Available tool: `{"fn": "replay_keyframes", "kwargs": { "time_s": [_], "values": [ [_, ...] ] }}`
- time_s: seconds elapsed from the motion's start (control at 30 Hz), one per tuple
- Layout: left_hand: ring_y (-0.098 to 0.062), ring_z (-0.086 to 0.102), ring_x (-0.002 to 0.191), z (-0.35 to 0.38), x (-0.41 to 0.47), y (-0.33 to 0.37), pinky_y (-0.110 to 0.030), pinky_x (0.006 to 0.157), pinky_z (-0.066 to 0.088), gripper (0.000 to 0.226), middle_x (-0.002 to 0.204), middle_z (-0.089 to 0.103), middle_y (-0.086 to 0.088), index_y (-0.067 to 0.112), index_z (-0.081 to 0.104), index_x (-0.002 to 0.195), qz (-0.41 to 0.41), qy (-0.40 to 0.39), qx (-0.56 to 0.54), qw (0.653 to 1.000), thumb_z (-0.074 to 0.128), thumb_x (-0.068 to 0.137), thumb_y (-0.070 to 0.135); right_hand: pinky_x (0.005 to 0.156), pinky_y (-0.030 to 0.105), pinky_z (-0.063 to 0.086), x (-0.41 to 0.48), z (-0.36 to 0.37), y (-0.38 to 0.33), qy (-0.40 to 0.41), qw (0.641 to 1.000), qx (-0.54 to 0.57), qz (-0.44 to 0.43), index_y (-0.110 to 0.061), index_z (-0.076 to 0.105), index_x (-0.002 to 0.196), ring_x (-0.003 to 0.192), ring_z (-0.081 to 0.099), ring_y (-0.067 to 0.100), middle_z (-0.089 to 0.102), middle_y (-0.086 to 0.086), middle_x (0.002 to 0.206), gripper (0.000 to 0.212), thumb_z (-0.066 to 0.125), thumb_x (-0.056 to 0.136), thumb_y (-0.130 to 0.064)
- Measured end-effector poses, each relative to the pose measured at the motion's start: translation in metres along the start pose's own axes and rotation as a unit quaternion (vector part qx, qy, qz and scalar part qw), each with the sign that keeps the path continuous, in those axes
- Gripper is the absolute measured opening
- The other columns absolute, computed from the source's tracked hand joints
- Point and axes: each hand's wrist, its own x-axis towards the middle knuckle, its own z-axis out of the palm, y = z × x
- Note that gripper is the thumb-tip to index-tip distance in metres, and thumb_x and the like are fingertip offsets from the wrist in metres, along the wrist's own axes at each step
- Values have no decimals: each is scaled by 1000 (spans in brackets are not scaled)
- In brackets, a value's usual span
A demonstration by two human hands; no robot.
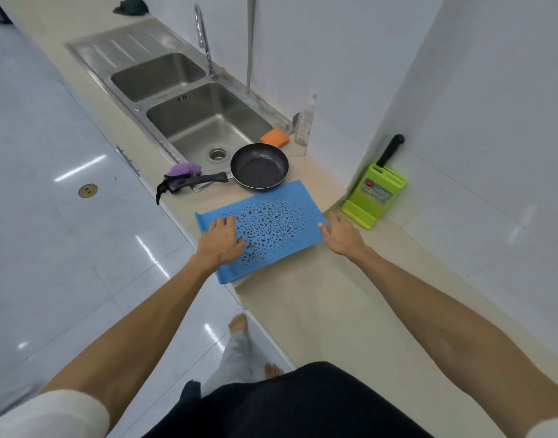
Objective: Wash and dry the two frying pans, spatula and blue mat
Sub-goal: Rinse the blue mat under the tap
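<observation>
The blue mat [273,222] lies flat on the beige counter, speckled with dark brown spots, its near corner hanging over the counter's front edge. My left hand [222,243] rests palm down on the mat's left part, fingers spread. My right hand [339,233] touches the mat's right edge with the fingertips. A black frying pan [259,165] sits just beyond the mat beside the sink, its handle [208,178] pointing left. A purple item [181,173] lies by the handle's end. Only one pan shows; no spatula is clearly visible.
A double steel sink [205,121] with a tap [203,36] lies beyond the pan. An orange sponge [275,137] and a soap bottle [304,124] stand at its right corner. A green knife block [375,196] stands against the right wall. A dark cloth [130,6] lies far back.
</observation>
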Motion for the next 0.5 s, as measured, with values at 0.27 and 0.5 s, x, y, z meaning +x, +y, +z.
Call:
{"fn": "replay_keyframes", "kwargs": {
  "time_s": [0.27,0.5],
  "values": [
    [-38,48,119,11,49,-72,-53,87,49,53,134,46,-19,5,38,139,-75,-17,-80,994,55,94,27,104,54,41,75,29,-15,0,996,41,85,-6,42,144,130,47,45,45,25,146,52,40,106,-42],
    [-42,58,106,28,68,-103,-48,76,48,51,133,44,-19,1,37,135,-149,-24,-167,974,58,92,18,101,52,42,110,49,-8,20,982,91,165,1,43,137,123,50,50,47,33,136,48,47,105,-35]
  ]
}}
